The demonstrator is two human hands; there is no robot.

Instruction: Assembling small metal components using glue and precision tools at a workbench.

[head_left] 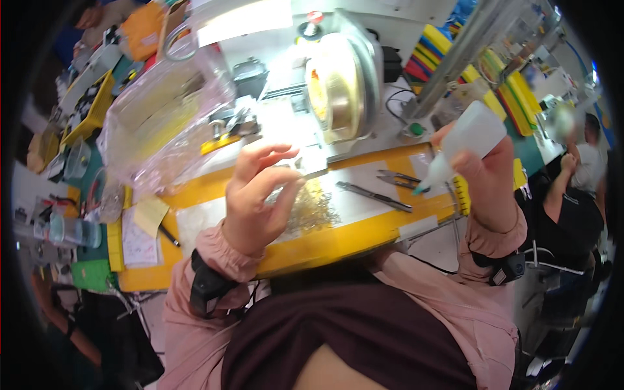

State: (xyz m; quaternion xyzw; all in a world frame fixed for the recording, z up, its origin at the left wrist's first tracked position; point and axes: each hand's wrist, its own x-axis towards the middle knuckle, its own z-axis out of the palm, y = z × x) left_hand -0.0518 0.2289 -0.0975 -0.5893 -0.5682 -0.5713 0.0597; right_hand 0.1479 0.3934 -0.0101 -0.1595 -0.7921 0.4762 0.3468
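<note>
My right hand [489,175] is wrapped round a translucent white squeeze bottle [478,130], tilted with its narrow teal tip pointing down and left. The tip hangs over the right part of the yellow-edged work mat. My left hand [255,201] is raised over the mat with its fingers bent. Its thumb and index fingertip come together; anything between them is too small to make out. Just right of that hand lies a loose pile of small gold-coloured metal pieces [315,207]. Two pairs of tweezers, a dark one [376,196] and another [400,177], lie between my hands.
A large reel [344,88] stands behind the mat under a bright lamp. To the left are a plastic-lined box [156,123], a yellow note [151,218] and a black pen [169,235]. A green-capped container [415,130] stands at the back right. Other people sit at both sides.
</note>
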